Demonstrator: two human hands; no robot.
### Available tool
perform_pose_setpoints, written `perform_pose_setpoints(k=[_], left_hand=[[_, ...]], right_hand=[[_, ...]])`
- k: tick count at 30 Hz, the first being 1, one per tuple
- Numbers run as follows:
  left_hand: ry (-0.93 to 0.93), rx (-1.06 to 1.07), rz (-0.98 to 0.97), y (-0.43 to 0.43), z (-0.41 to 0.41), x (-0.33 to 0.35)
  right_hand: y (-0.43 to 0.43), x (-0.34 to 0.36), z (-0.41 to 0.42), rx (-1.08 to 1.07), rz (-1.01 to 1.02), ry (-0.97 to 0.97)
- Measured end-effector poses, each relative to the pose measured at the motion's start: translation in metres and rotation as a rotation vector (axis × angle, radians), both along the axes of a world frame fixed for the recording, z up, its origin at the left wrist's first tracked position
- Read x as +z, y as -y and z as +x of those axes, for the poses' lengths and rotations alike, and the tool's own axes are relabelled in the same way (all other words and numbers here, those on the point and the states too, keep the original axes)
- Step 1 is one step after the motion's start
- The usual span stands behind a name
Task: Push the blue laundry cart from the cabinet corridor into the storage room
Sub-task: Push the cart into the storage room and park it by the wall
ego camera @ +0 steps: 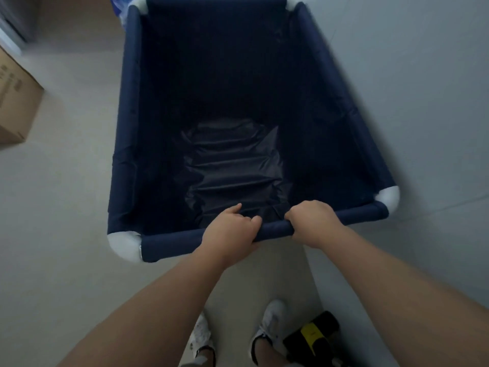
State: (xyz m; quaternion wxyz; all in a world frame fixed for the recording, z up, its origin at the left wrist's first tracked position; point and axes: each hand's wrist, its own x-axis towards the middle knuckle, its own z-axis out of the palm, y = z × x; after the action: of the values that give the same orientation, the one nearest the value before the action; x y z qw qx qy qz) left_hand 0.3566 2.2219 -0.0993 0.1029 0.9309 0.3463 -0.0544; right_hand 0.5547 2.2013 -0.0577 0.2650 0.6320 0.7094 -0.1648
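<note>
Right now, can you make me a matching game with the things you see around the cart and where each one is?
Things:
1. cardboard box
2. left hand
3. white corner piece
4. yellow and black object

Places:
A. near right corner of the blue laundry cart
B. on the floor by the right shoe
C. on the floor, left of the cart
D. gripping the cart's near rail

Pairs: 1-C, 2-D, 3-A, 4-B
</note>
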Motion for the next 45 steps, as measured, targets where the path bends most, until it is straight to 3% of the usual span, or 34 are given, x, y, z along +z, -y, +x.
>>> perform_pose_setpoints(k=[9,17,26,32,38,45], left_hand=[[-0.007,0.022,-0.001,0.007,0.008,0.002],[-0.045,0.281,0.034,0.009,-0.092,0.008],[0.118,0.477,0.01,0.005,-0.095,0.011],[0.101,0.491,0.038,0.0,-0.092,0.011],[0.065,0.479,0.028,-0.004,-0.093,0.008],[0.092,0.497,0.059,-0.012,-0.094,0.001]], right_hand=[[-0.002,-0.004,0.028,0.044,0.002,-0.068],[-0.01,-0.004,0.025,-0.001,-0.128,-0.047],[-0.023,0.004,0.02,-0.277,-0.403,-0.202],[-0.025,0.006,0.018,-0.541,-0.309,-0.346],[-0.045,-0.008,0.006,-0.509,-0.429,-0.184],[-0.074,-0.035,-0.003,-0.599,-0.587,-0.234]])
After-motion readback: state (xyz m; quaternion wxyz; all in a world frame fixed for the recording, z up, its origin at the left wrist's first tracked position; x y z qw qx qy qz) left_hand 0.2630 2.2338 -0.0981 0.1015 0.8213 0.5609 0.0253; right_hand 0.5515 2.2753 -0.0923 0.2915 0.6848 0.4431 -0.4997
